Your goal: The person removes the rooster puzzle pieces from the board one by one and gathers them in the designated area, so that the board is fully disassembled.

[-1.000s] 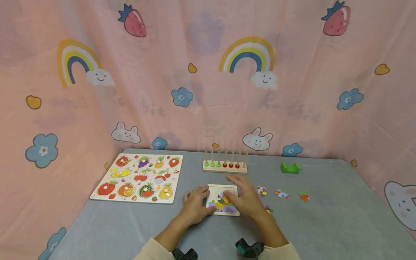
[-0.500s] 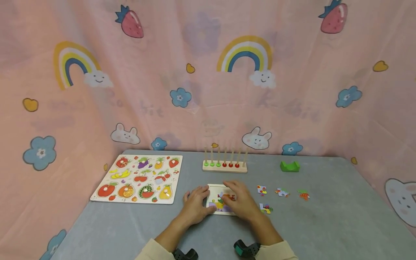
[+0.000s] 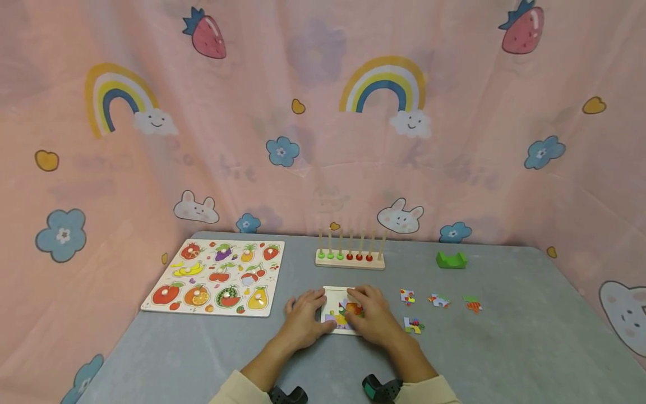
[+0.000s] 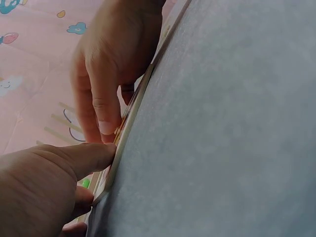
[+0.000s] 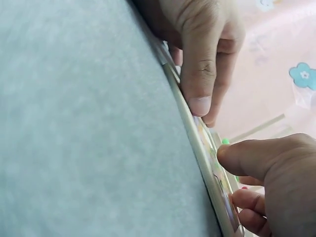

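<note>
A small wooden jigsaw tray (image 3: 330, 294), part filled with colourful pieces, lies flat on the grey table. My left hand (image 3: 303, 321) holds its left side, thumb on the front rim and fingers along the side. Over the tray's right part is my right hand (image 3: 375, 318), its thumb low on the jigsaw pieces (image 3: 350, 308) and its fingers reaching to the back rim. In the right wrist view the right thumb (image 5: 252, 155) touches the picture surface. The right hand hides the tray's right edge. Several loose jigsaw pieces (image 3: 414, 325) lie to its right.
At the left lies a fruit peg puzzle board (image 3: 237, 286). Behind the tray stands a peg rack (image 3: 350, 261) with green and red beads. A green curved block (image 3: 451, 260) sits at the back right. A pink patterned curtain (image 3: 323, 168) hangs beyond the table.
My right hand has drawn down and back over the tray's right side, its fingers closer to the rim. A loose piece it partly covered now shows fully. The left hand stays put.
</note>
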Motion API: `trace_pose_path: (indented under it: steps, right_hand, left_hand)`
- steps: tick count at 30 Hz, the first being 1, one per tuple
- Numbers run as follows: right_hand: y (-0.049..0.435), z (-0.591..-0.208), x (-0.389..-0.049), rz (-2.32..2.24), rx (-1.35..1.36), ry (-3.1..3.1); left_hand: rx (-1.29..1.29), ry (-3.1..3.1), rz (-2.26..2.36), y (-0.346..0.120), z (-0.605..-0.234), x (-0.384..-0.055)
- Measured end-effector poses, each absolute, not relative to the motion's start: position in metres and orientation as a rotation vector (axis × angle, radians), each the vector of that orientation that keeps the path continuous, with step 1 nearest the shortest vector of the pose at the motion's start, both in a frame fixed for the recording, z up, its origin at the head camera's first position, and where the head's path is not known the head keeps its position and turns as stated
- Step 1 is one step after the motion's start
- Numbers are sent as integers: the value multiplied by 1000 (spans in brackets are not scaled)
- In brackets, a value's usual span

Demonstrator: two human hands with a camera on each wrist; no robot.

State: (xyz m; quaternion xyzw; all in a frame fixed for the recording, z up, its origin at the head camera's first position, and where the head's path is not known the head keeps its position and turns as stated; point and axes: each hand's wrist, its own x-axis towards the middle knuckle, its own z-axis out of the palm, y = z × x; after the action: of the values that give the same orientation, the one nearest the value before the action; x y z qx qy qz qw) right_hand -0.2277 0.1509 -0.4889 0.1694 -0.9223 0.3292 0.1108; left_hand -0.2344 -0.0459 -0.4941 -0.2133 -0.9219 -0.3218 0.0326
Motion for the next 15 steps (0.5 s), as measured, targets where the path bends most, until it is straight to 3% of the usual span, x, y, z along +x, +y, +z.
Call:
trace_pose_path:
  steps: [15]
  right_hand:
    - [148,-489,-225,841,523,-2754]
  left_hand:
    - [-651,-2833,-996,-45,-493,-234]
